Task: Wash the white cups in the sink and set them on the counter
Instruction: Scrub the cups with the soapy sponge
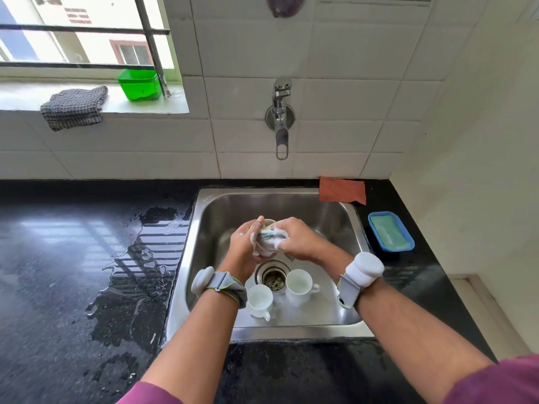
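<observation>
Over the steel sink [233, 208], most of the held white cup [267, 222] is hidden behind fingers and foam; only its rim and a strip of wall show. The pad pressed on it seems to be a sponge [272, 234], though suds blur it. Both sleeves are cut off at the lower edge.

Black desk [73, 258] surrounds the sink, with a puddle [137, 272] on its left side. A tap [280, 118] juts from the white tiled wall. The window sill holds a grey cloth [74, 107] and a green tub [140, 84]. An orange cloth [342, 189] lies at the sink's back right corner, and a blue tray [390, 231] sits just beside its right rim.

The left grip [243, 246] is clamped round the held cup above the drain [273, 277]. The right grip [297, 239] squeezes the sponge against the cup's right side. Two spare cups [260, 298] stand upright on the sink floor, flanking the drain.
</observation>
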A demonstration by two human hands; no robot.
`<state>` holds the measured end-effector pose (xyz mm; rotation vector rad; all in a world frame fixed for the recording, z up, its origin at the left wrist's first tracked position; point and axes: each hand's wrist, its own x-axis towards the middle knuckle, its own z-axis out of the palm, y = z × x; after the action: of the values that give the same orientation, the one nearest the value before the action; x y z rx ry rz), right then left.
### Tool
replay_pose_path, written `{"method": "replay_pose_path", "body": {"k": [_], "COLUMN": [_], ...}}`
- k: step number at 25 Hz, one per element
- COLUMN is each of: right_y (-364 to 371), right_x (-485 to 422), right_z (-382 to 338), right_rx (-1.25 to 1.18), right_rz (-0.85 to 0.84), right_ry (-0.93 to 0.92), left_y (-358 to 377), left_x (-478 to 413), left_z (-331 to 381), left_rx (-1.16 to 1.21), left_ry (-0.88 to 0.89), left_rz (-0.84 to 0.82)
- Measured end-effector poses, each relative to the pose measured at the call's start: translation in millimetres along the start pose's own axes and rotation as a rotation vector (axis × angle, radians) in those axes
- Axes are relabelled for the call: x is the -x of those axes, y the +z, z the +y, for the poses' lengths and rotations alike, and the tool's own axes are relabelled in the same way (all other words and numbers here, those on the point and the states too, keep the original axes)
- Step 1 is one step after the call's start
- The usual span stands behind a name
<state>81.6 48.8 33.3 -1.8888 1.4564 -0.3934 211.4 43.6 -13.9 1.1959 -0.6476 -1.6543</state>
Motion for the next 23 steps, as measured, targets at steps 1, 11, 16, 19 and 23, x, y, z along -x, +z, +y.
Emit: {"method": "replay_pose_path", "body": {"k": [1,11,16,19,23], "right_y": [-0.6,9.8,47.1,63.4,74.0], "right_x": [-0.8,-31.8,-51.3,-61.6,-66.6], "right_z": [3.9,38.6,52.7,59.5,65.9], "right_rx": [-0.108,-0.446,-0.306,-0.247,-0.227], "right_rz": [0.009,0.226,0.094,0.018,-0.041], "right_ry": [0.013,0.179,0.274,0.288,0.274], "left_y": [-0.6,-39.4,-60.3,-73.8,-89.6], "left_x": [-2.9,-25.5,-46.1,-60.9,-74.8], "left_z": [1.1,-15.3,-45.5,-61.9,-81.2], "left_rx": [0.018,0.073,0.110,0.047,-0.077], "left_ry": [-0.021,-0.227,-0.319,-0.344,-0.463], "left_rz": [0.018,0.258,0.443,0.545,0.629]}}
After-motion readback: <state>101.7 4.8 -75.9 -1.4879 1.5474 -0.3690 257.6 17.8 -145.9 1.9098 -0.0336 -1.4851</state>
